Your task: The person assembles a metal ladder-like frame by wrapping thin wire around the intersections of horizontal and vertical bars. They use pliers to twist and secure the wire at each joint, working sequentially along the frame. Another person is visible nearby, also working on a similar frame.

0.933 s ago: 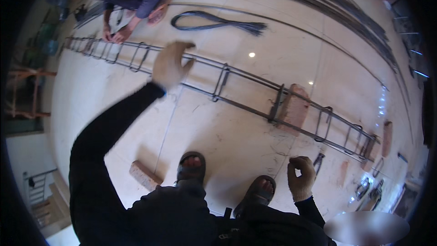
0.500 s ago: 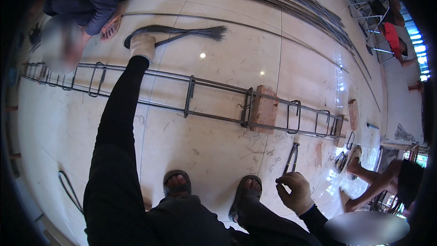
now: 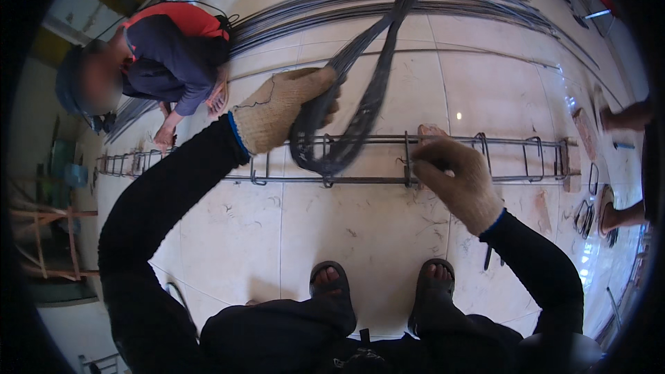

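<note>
My left hand (image 3: 287, 104), in a beige knitted glove with a blue cuff, is closed around a looped bundle of thin dark tie wire (image 3: 377, 100). The bundle's bend hangs low over the rebar cage (image 3: 367, 180), and its loose ends fan out upward to the right. My right hand (image 3: 460, 183), gloved alike, is half curled above the cage near a brick (image 3: 431, 131), to the right of the wire. Its fingers and thumb are bent but look apart, and I see nothing between them. The cage lies across the floor, with rectangular stirrups along its bars.
A co-worker (image 3: 173, 55) squats at the far left, one hand down by the cage's end. Long steel rods (image 3: 478, 10) lie along the far side. Another brick (image 3: 571, 166) is by the cage's right end. A person's legs (image 3: 627, 218) show at the right edge.
My left hand has lifted the tie wire off the floor and brought it nearer, over the cage. My right hand has risen from beside my foot to above the cage. The view has shifted.
</note>
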Motion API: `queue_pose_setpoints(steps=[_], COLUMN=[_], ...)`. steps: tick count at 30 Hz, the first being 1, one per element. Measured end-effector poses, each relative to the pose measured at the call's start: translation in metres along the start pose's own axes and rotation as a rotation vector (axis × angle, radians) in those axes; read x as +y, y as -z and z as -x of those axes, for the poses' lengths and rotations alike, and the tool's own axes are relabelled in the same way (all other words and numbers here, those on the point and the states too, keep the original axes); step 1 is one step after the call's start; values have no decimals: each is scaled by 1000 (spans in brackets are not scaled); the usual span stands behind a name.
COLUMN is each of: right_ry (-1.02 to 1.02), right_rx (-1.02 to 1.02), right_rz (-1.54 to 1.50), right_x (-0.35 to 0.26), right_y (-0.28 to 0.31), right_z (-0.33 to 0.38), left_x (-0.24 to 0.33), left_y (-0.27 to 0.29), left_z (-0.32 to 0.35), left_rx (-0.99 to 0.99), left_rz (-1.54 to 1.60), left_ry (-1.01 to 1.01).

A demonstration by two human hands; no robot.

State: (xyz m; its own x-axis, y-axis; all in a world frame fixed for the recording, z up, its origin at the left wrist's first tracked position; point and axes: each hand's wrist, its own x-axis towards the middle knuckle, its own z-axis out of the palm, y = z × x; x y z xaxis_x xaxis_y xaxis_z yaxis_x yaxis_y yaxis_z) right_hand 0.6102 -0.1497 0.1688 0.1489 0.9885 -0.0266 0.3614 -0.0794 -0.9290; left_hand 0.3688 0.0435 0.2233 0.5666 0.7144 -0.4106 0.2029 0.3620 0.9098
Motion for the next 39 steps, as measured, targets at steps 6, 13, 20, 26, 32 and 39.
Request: queue_pose_setpoints(steps=[6,13,20,26,32,39], right_ry=[159,82,-98,-102,-108,-86], right_rx=[64,47,-15,-39,19,6], right_rz=[56,-15,-99,-194,-237,-152], right_x=[-66,-63,-50,-48,-52,-50], right_y=[2,29,32,35,33,34], right_z=[25,43,48,51,50,51], left_x=[-17,-20,-17,-14,-18,-20], left_y=[-89,-106,-106,-111,-111,-113], left_z=[16,34,38,42,41,39], left_rx=[-136,-74,-34,-32,-21,-78], left_rz=[370,172,-139,-222,-164,-181], left_ry=[-145,-276,-429,-509,-487,-528])
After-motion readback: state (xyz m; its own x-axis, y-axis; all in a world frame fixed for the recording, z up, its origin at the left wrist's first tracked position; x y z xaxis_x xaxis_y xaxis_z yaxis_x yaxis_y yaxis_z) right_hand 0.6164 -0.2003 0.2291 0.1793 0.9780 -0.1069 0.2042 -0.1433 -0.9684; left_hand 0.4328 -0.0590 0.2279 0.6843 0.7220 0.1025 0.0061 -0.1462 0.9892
